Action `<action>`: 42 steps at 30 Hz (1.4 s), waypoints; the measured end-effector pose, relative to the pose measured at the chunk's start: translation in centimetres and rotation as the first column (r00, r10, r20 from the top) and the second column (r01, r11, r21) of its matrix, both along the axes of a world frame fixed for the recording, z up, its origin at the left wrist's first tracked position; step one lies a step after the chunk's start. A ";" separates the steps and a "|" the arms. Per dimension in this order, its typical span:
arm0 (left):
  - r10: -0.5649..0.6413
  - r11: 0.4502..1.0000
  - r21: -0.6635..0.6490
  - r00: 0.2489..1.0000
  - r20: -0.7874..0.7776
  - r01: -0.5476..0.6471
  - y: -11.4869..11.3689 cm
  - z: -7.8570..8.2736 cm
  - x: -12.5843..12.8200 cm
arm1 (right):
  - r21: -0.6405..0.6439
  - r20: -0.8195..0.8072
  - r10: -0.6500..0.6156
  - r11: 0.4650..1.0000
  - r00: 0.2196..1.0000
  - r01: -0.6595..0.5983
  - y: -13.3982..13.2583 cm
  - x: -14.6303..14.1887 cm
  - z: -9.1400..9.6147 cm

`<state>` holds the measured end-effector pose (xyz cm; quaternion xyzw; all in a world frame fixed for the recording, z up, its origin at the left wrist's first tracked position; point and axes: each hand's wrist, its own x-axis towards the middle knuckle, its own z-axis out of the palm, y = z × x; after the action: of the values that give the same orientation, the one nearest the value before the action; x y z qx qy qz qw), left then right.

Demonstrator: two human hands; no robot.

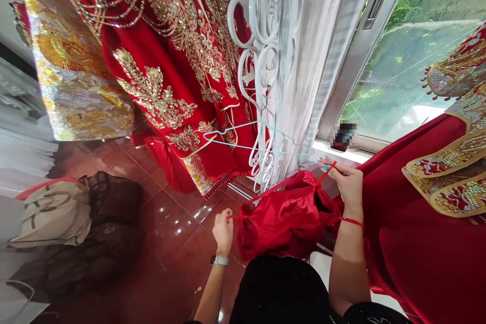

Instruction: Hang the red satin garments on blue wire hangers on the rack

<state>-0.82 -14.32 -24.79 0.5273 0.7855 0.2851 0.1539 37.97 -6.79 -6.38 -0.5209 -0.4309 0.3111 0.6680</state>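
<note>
A red satin garment [284,217] hangs bunched between my two hands. My left hand [223,233], with a watch on its wrist, pinches a thin red strap at the garment's left end. Higher up, my right hand [346,178] pinches another red strap between thumb and fingers, pulling it taut above the right end. A light blue wire hanger [258,136] hangs just beyond the garment, apart from both hands. The lower part of the garment is hidden behind my black-clothed body.
Red jackets with gold embroidery [163,91] hang on a white scrollwork rack [261,35]. At right hangs another embroidered red garment [410,248]. A window [402,71] with a blurred object [343,136] on its sill is behind. Bags [56,212] lie on the tiled floor [182,248].
</note>
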 end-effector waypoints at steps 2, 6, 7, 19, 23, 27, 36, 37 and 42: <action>0.117 0.964 0.223 0.984 0.136 -0.146 0.2 0.9 -0.3 | 0.006 -0.004 -0.025 1.000 1.000 0.025 0.4 0.7 -0.3; 0.106 0.926 0.215 0.762 0.639 -0.309 0.9 1.4 0.3 | 0.037 -0.022 -0.084 0.996 0.996 0.085 1.3 2.6 -0.6; 0.095 0.920 0.191 0.668 0.738 -0.342 1.0 1.4 0.5 | 0.048 -0.034 -0.090 0.995 0.995 0.091 1.6 3.0 -0.5; -0.048 0.890 0.195 0.341 0.939 -0.413 1.2 4.1 -1.3 | 0.028 0.017 0.239 0.971 0.971 -0.239 5.4 0.5 3.0; -0.088 0.879 0.241 0.356 0.930 -0.411 -0.1 4.7 -1.7 | -0.038 0.105 0.328 0.945 0.939 -0.325 6.5 -1.8 3.9; -0.055 0.864 0.213 0.336 0.940 -0.456 -1.5 4.4 -2.4 | -0.070 0.143 0.413 0.911 0.899 -0.407 7.2 -3.0 4.1; -0.033 0.892 0.197 0.377 0.925 -0.406 -3.0 5.3 -2.8 | -0.143 0.212 0.460 0.888 0.862 -0.438 8.6 -4.1 3.9; -0.047 0.899 0.211 0.393 0.918 -0.384 -2.9 5.9 -2.8 | -0.152 0.224 0.479 0.878 0.849 -0.455 8.6 -4.2 3.9; -0.131 0.911 0.298 0.485 0.865 -0.286 -1.5 9.5 -2.9 | -0.202 0.403 0.545 0.836 0.735 -0.510 7.9 -4.7 3.9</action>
<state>-3.70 -15.82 -15.30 0.2922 0.5449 0.6742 0.4038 33.31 1.16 -2.48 -0.4597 -0.6892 0.3765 0.4147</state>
